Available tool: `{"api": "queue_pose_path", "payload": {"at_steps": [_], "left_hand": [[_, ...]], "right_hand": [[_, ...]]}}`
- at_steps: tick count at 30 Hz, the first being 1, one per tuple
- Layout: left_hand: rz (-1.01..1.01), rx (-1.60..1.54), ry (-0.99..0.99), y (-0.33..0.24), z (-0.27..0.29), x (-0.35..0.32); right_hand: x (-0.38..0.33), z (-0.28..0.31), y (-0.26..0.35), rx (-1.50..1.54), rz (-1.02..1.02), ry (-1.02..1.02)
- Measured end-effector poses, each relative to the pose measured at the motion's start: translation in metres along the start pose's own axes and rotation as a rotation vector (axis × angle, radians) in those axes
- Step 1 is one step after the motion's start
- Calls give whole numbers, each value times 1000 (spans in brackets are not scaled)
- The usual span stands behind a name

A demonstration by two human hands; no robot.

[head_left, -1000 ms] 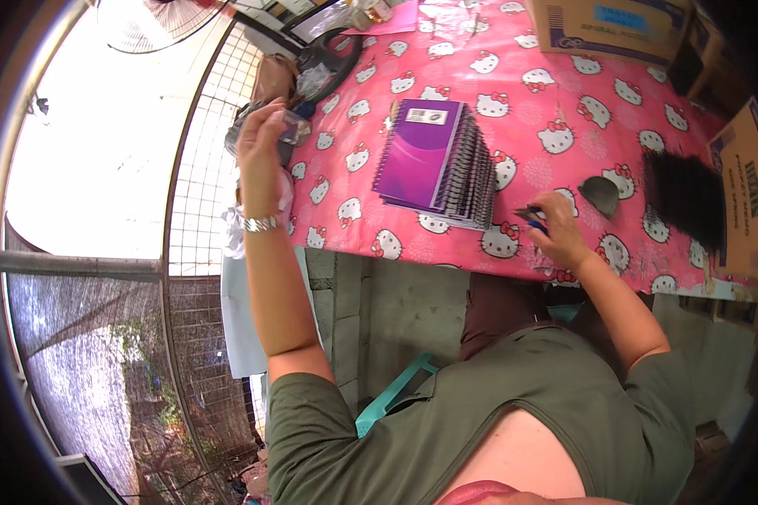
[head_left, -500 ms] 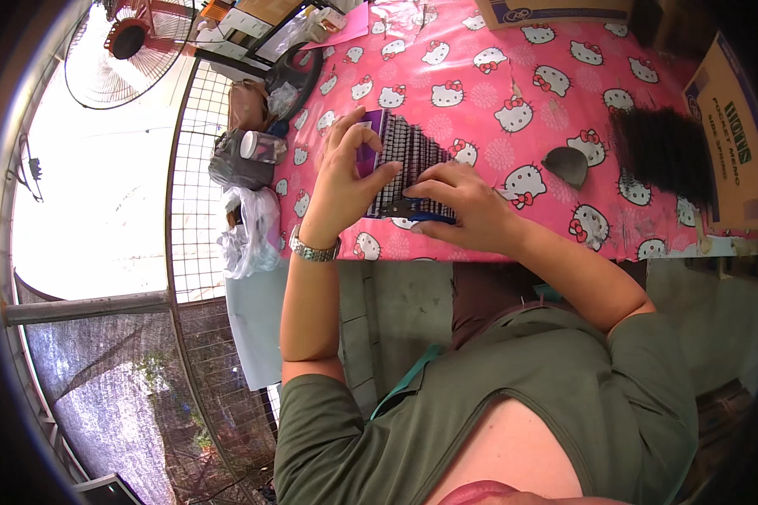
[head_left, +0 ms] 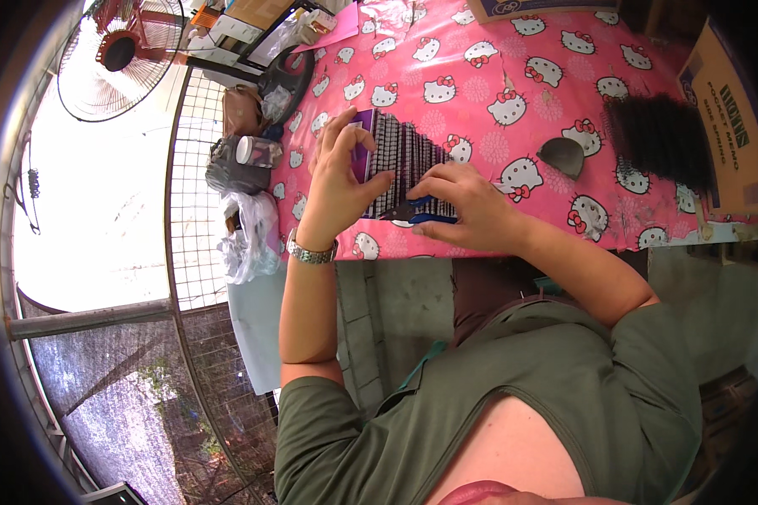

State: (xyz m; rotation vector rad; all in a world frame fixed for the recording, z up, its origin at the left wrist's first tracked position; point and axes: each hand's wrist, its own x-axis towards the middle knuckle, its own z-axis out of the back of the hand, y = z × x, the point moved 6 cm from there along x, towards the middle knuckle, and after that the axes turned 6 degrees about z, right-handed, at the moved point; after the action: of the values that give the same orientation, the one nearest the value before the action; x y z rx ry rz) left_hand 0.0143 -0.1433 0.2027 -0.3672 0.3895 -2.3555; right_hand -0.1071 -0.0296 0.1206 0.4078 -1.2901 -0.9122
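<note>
A fanned row of wire-bound notepads (head_left: 389, 156) with a purple cover at its left end lies near the front edge of the table. My left hand (head_left: 338, 172) grips that left end, its fingers over the purple cover and its thumb on the bound edges. In my right hand (head_left: 476, 206) is a pair of cutting pliers (head_left: 434, 218) with blue handles. Their dark jaws point left, at the near end of the wire bindings. Whether the jaws touch a wire is too small to tell.
A pink patterned cloth (head_left: 446, 118) covers the table. To the right are a grey cup-like piece (head_left: 562, 157), a black bristly bundle (head_left: 657, 139) and a cardboard box (head_left: 724, 126). Bags, a jar (head_left: 257, 151) and a plastic bag (head_left: 250, 236) line the left edge, near a fan (head_left: 120, 52).
The view has shifted slightly. My right hand and the pliers have moved only a little beside the notepads, and my left hand keeps its hold.
</note>
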Motion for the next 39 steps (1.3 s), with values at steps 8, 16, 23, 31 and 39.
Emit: {"api": "queue_pose_path", "payload": {"at_steps": [8, 16, 23, 31, 39], "left_hand": [[33, 74, 18, -2, -1, 0], [61, 76, 55, 3, -5, 2], [63, 116, 67, 2, -8, 0], [68, 245, 80, -5, -8, 0], [55, 221, 81, -7, -8, 1]], "right_hand": [[-7, -8, -25, 252, -260, 150], [3, -4, -29, 140, -144, 214], [0, -2, -30, 134, -136, 135], [7, -5, -36, 188, -390, 458], [-7, -2, -41, 56, -141, 185]]}}
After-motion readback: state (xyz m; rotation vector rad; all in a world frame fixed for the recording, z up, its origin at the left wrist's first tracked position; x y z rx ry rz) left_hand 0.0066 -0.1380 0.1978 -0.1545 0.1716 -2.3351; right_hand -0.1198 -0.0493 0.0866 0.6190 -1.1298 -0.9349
